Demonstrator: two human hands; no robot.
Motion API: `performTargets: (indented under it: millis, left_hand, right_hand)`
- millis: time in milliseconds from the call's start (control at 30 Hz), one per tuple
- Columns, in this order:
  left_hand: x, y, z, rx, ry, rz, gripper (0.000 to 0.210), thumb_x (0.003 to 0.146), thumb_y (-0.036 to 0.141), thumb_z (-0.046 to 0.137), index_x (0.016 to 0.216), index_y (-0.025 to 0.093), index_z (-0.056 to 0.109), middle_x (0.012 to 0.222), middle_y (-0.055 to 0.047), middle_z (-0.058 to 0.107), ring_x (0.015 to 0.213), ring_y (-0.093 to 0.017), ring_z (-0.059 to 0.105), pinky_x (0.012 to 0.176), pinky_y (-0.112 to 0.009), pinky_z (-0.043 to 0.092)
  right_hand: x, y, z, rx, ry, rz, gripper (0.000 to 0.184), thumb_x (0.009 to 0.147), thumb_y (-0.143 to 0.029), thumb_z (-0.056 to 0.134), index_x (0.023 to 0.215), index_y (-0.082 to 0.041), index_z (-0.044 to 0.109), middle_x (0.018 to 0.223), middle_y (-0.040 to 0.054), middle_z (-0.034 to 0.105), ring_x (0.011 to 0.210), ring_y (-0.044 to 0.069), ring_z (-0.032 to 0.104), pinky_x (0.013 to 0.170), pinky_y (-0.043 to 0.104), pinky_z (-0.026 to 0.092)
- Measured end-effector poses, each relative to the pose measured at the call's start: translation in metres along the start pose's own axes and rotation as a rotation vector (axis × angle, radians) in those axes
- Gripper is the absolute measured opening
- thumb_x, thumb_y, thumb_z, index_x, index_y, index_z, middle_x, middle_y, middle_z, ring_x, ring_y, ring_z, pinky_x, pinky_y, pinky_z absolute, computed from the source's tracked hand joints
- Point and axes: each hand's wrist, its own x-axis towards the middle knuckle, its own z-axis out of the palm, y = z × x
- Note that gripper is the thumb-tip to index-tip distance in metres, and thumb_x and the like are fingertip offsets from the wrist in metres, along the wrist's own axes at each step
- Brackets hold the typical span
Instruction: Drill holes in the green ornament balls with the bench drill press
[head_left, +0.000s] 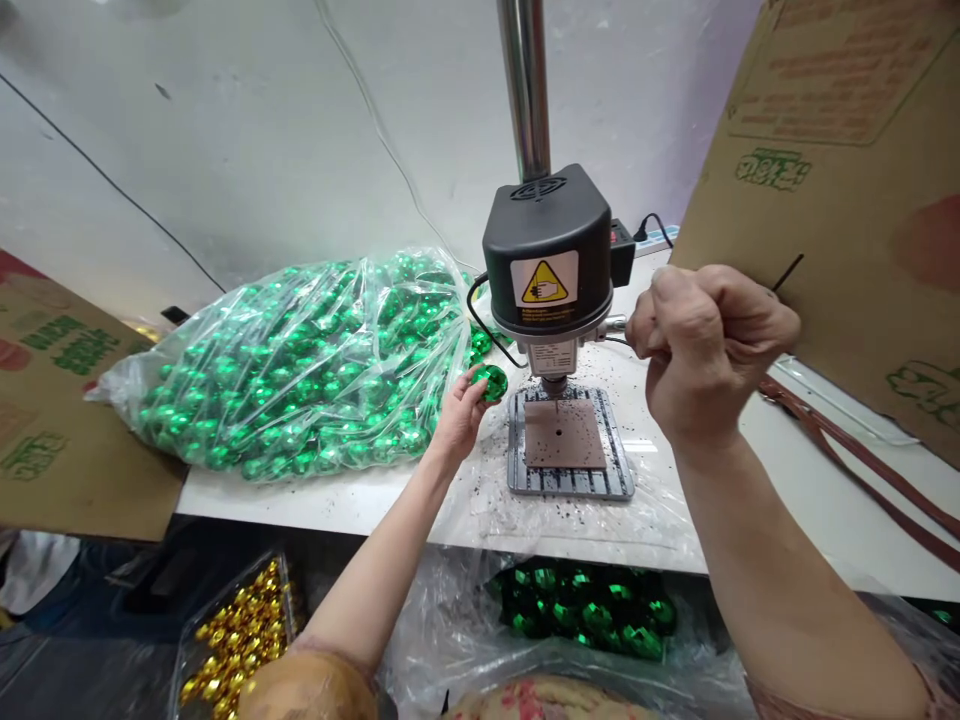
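Note:
My left hand (459, 415) pinches a shiny green faceted ball (491, 383) between its fingertips, to the left of a small bench drill press (546, 255). On the right, my right hand (709, 345) is closed in a fist at the press's feed handle (615, 325); the fingers hide most of that handle. Below the chuck (553, 385) lies a square brown board (566, 445) with a dark hole, set on the slotted grey base (619, 480). A clear plastic bag (300, 365) full of similar green balls rests beside my left hand.
Dark shavings speckle the white table (360, 500) around the press. Cardboard boxes stand at left (67, 430) and right (840, 230). Below the table edge are green balls (592, 605) in plastic and a clear container of gold balls (240, 630). A brown strap (862, 450) lies at right.

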Motion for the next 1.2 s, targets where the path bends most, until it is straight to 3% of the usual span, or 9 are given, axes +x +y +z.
performTargets:
  millis: [167, 333, 500, 733, 900, 1200]
  left_hand:
    - [-0.016, -0.016, 0.007, 0.069, -0.141, -0.020, 0.063, 0.073, 0.045, 0.089, 0.127, 0.019, 0.067, 0.118, -0.010, 0.075, 0.108, -0.022, 0.071, 0.101, -0.038, 0.053]
    - [-0.019, -0.030, 0.015, 0.192, -0.243, 0.061, 0.064, 0.079, 0.050, 0.083, 0.133, 0.021, 0.065, 0.127, -0.010, 0.073, 0.115, -0.023, 0.068, 0.106, -0.039, 0.050]
    - [-0.023, -0.039, 0.022, 0.340, -0.283, 0.070, 0.062, 0.085, 0.048, 0.078, 0.139, 0.023, 0.061, 0.136, -0.011, 0.069, 0.113, -0.025, 0.068, 0.103, -0.041, 0.053]
    - [-0.025, -0.046, 0.028, 0.394, -0.318, 0.152, 0.063, 0.083, 0.045, 0.080, 0.139, 0.021, 0.061, 0.141, -0.012, 0.065, 0.134, -0.030, 0.059, 0.118, -0.046, 0.043]
    - [-0.025, -0.048, 0.032, 0.429, -0.343, 0.170, 0.071, 0.080, 0.044, 0.083, 0.141, 0.022, 0.057, 0.139, -0.011, 0.065, 0.132, -0.030, 0.060, 0.118, -0.047, 0.043]
    - [-0.038, -0.040, 0.046, 0.482, -0.331, 0.219, 0.056, 0.078, 0.042, 0.085, 0.124, 0.021, 0.059, 0.116, -0.008, 0.070, 0.112, -0.027, 0.067, 0.103, -0.042, 0.053]
  right_hand:
    - [-0.001, -0.001, 0.000, -0.039, -0.017, 0.004, 0.045, 0.093, -0.025, 0.063, 0.057, -0.022, 0.038, 0.047, -0.0062, 0.030, 0.043, 0.008, 0.035, 0.048, 0.031, 0.029]
    - [-0.001, -0.002, 0.000, -0.104, -0.030, 0.023, 0.048, 0.094, -0.034, 0.063, 0.057, -0.022, 0.035, 0.048, -0.0055, 0.033, 0.044, 0.008, 0.035, 0.050, 0.031, 0.031]
    - [-0.003, -0.004, -0.001, -0.158, -0.010, 0.074, 0.049, 0.093, -0.043, 0.063, 0.057, -0.024, 0.035, 0.049, -0.0036, 0.035, 0.045, 0.013, 0.036, 0.051, 0.037, 0.034]
    - [-0.004, -0.001, -0.003, -0.286, -0.029, 0.067, 0.054, 0.094, -0.058, 0.054, 0.060, -0.025, 0.029, 0.049, -0.0026, 0.031, 0.045, 0.014, 0.034, 0.048, 0.037, 0.033]
    - [-0.005, 0.000, -0.003, -0.315, -0.052, 0.055, 0.053, 0.096, -0.060, 0.049, 0.061, -0.025, 0.030, 0.050, -0.0020, 0.034, 0.046, 0.014, 0.036, 0.049, 0.038, 0.036]
    - [-0.007, 0.001, -0.005, -0.311, -0.042, 0.084, 0.051, 0.095, -0.060, 0.051, 0.061, -0.026, 0.036, 0.050, -0.0014, 0.039, 0.046, 0.015, 0.037, 0.050, 0.039, 0.038]
